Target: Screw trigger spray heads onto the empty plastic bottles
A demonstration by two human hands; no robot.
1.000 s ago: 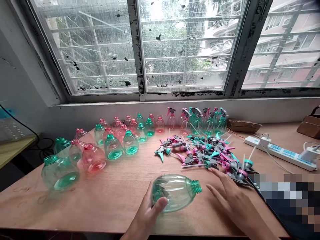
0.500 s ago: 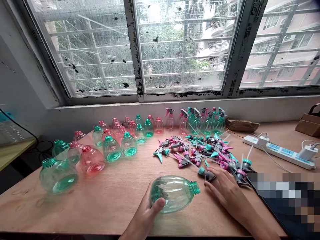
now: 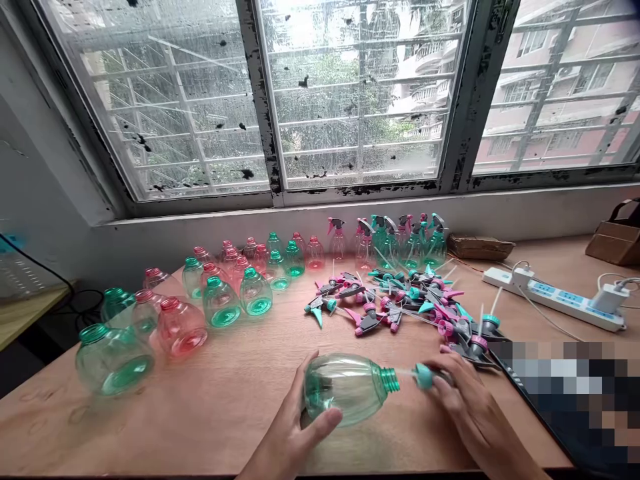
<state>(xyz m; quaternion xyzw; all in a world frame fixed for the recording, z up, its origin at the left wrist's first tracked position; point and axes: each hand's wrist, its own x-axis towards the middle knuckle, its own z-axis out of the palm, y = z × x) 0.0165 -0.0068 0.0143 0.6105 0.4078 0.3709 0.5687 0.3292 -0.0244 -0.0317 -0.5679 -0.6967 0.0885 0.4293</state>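
My left hand grips a clear green plastic bottle by its base end. The bottle lies sideways above the table, its threaded neck pointing right. My right hand is closed on a spray trigger head with a teal collar and grey body; the fingers cover much of it. Its pale dip tube reaches left to the mouth of the bottle, while the collar stays apart from the neck. Behind my hands lies a heap of pink, teal and grey spray heads.
Open green and pink bottles stand at the left. Bottles with spray heads line the back wall. On the right are a white power strip with cords, a brown packet, a brown box and a dark flat item, partly blurred.
My right hand has picked up the teal-collared spray head from the heap's near edge and brought its tube to the bottle's mouth. My left hand still holds the bottle, nearly unmoved.
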